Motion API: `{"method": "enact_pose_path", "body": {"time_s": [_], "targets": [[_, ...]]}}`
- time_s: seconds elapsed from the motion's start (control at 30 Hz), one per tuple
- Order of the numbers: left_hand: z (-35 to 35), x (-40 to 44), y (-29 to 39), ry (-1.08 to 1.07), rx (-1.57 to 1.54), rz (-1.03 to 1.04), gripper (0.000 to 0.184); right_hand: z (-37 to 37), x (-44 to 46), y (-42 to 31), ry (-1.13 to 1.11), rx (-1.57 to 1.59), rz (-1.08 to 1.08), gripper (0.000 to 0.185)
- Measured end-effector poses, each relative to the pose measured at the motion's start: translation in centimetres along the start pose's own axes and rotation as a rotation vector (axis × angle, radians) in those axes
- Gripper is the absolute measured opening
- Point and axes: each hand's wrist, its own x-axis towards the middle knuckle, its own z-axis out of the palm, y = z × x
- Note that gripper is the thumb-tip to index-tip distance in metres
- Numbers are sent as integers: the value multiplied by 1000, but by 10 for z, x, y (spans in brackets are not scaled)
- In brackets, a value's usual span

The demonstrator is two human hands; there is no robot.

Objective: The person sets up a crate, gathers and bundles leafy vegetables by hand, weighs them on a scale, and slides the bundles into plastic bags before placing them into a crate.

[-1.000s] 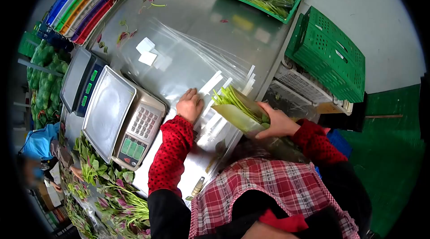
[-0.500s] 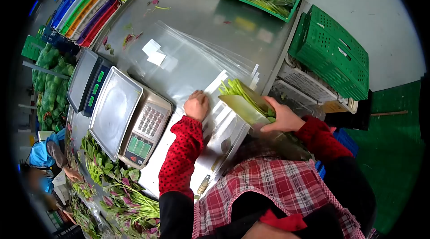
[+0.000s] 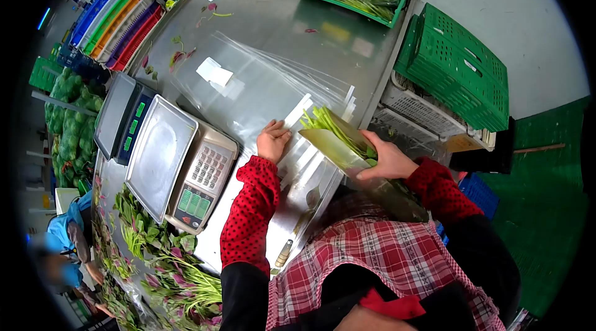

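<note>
My right hand grips a clear plastic bag filled with leafy greens. Pale green stems stick out of its open end, which points toward the far left. My left hand rests at the near edge of a stack of flat clear plastic bags, its fingers curled and pinched at that edge. White strips run along the mouths of the stacked bags. White paper slips lie on the stack.
A weighing scale stands left of my left hand, with loose greens near it. A small wooden-handled tool lies near the table's front edge. Green crates stand at right; another crate holds bagged greens. A co-worker is at left.
My left hand's fingers have shifted from a fist toward a pinch at the bag edge. The filled bag and my right hand have moved slightly left and down. The co-worker's arms have moved lower.
</note>
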Motion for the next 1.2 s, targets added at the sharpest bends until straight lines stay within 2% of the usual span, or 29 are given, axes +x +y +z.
{"method": "enact_pose_path", "body": {"time_s": [0.07, 0.1, 0.17, 0.23, 0.33, 0.37, 0.43, 0.5, 0.53, 0.57, 0.63, 0.67, 0.7, 0.77, 0.8, 0.83, 0.9, 0.93, 0.97, 1.03, 1.07, 1.13, 1.17, 1.2], "targets": [[14, 0, -13, 51, -736, -462, 18, 2, 3, 0, -38, -37, 9, 105], [3, 6, 0, 49, -735, -458, 18, 2, 9, -3, -33, -36, 9, 105], [-40, 19, 55, 79, -457, -450, 17, 2, 22, -16, -230, -89, -27, 105], [-51, 18, 80, 126, -411, -389, 17, -2, 31, -17, -276, -103, -82, 108], [-56, 3, 107, 335, -5, -36, 16, -8, 39, -22, -272, -162, -56, 120], [-54, 2, 113, 338, -4, -39, 16, -5, 42, -23, -275, -164, -58, 120], [-52, -2, 125, 404, 280, 384, 21, 8, 50, -25, -89, -204, -128, 123], [-37, -17, 121, 315, 284, 553, 28, 21, 63, -16, -25, -169, -183, 119], [-34, -31, 123, 292, 280, 538, 30, 23, 67, -13, -56, 19, -133, 115], [-29, -46, 120, 319, 350, 458, 42, 23, 71, -9, -91, 208, -84, 110], [-23, -70, 122, 394, 326, 123, 58, 26, 67, -20, -77, 352, 11, 104], [-23, -74, 117, 466, 453, 41, 62, 37, 70, -15, -54, 347, 21, 102], [-18, -73, 108, 475, 456, 28, 62, 48, 76, -11, -31, 340, 33, 100], [-2, -68, 74, 629, -46, -683, 42, 65, 83, -33, -26, 364, 73, 100], [-14, -63, 65, 496, -375, -751, 26, 73, 87, -43, -11, 394, 111, 100], [-15, -68, 69, 507, -373, -752, 26, 85, 88, -45, 45, 331, 136, 92], [-22, -81, 90, 580, -187, -507, 22, 84, 92, -32, -34, 585, 166, 81], [-24, -88, 92, 653, -181, -460, 12, 75, 82, -44, 54, 567, 224, 68], [-25, -94, 93, 666, -178, -461, 12, 73, 88, -24, -114, 855, 229, 57], [-32, -105, 101, 726, -131, -389, 4, 85, 95, -2, -61, 568, 92, 35], [-32, -116, 96, 639, -124, -293, 6, 90, 96, 6, -64, 567, 82, 35], [-38, -131, 88, 553, 131, -57, 14, 97, 89, 4, 100, 233, -103, 27], [-44, -135, 92, 527, 248, 35, 17, 96, 78, 2, 97, 233, -114, 27], [-45, -144, 89, 472, 327, 6, 26, 87, 61, -13, 103, 198, -139, 27]]}}
